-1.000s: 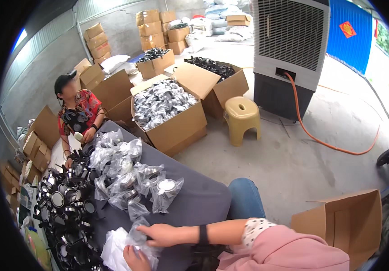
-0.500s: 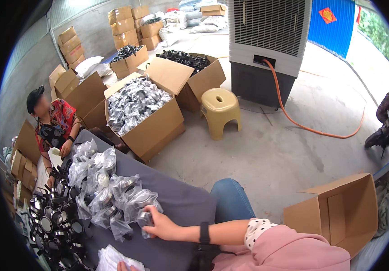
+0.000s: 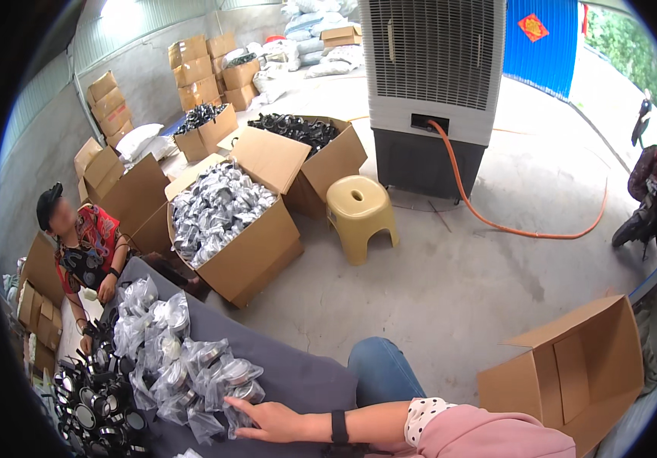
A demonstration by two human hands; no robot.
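Note:
My right hand (image 3: 269, 421) reaches in from the lower right, its index finger and thumb apart, at the near edge of a pile of round silver-rimmed pieces in clear plastic bags (image 3: 210, 355). The fingertips touch or almost touch the nearest bagged piece (image 3: 246, 391). To the left of the pile lies a heap of unbagged black pieces with round shiny faces (image 3: 88, 412). White plastic bags (image 3: 188, 453) just show at the bottom edge. My left hand is out of the picture.
A grey-covered table (image 3: 305, 374) carries the piles. Across it sits a co-worker (image 3: 88, 248) with hands by the black heap. Beyond stand a carton of bagged pieces (image 3: 240, 256), a yellow stool (image 3: 359, 217) and an air cooler (image 3: 431, 91). An open carton (image 3: 565, 366) lies at right.
The view has shifted, so the table sits lower. My right hand's fingers have loosened from the bagged piece, which lies with the pile. My left hand has gone out of view.

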